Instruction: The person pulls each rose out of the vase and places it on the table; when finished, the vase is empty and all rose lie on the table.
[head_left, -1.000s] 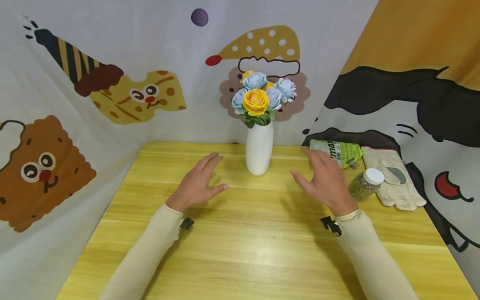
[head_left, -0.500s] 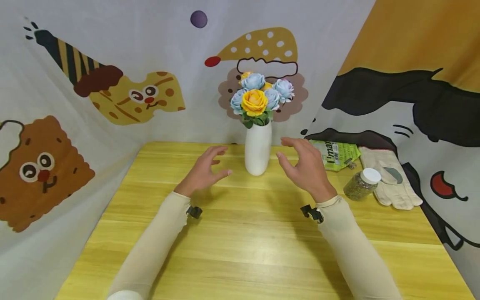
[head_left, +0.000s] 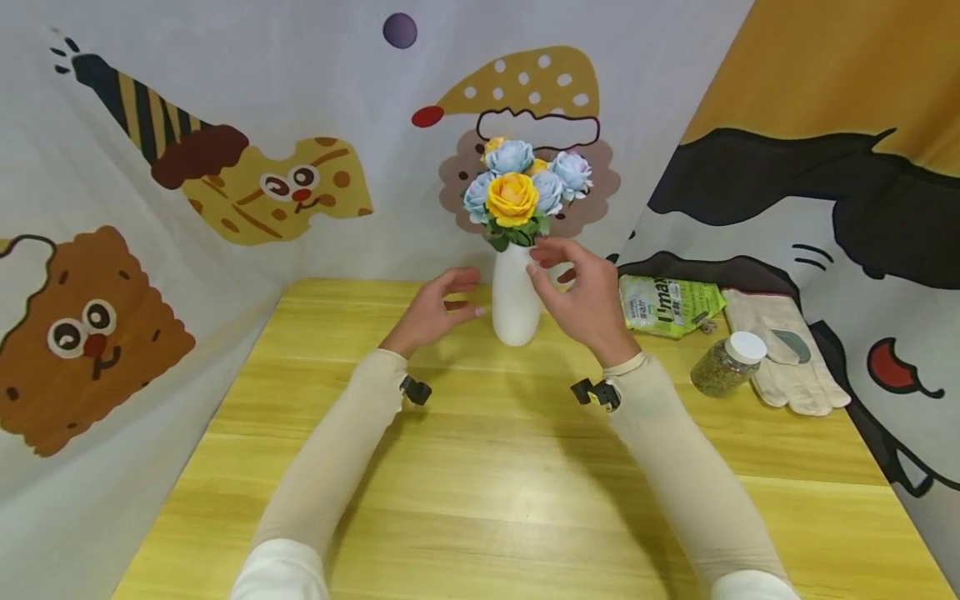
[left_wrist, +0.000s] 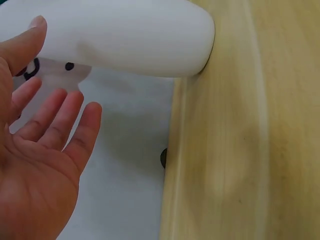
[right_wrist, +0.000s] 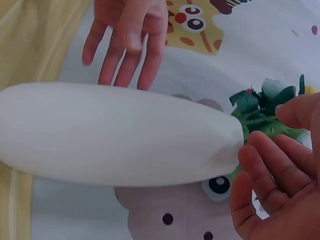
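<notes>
A white vase [head_left: 516, 304] stands upright near the table's back edge, holding blue and yellow roses [head_left: 513, 198] with green leaves. My left hand [head_left: 433, 312] is left of the vase, fingers relaxed and spread, palm toward it; in the left wrist view the thumb overlaps the vase [left_wrist: 125, 37]. On the other side, my right hand [head_left: 587, 302] is at the vase's upper part, just under the flowers. In the right wrist view its loosely bent fingers are by the rim and the green stems [right_wrist: 257, 120]; whether they touch is unclear.
At the right of the wooden table [head_left: 480, 492] lie a green packet [head_left: 667, 307], a clear jar [head_left: 723, 367] of dried bits with a white lid, and a pair of pale work gloves [head_left: 791, 358]. A printed cloth [head_left: 420, 225] hangs behind.
Both hands have moved inward and forward toward the vase. The right hand has come up from beside the packet to the vase's neck. The vase and flowers stand where they were.
</notes>
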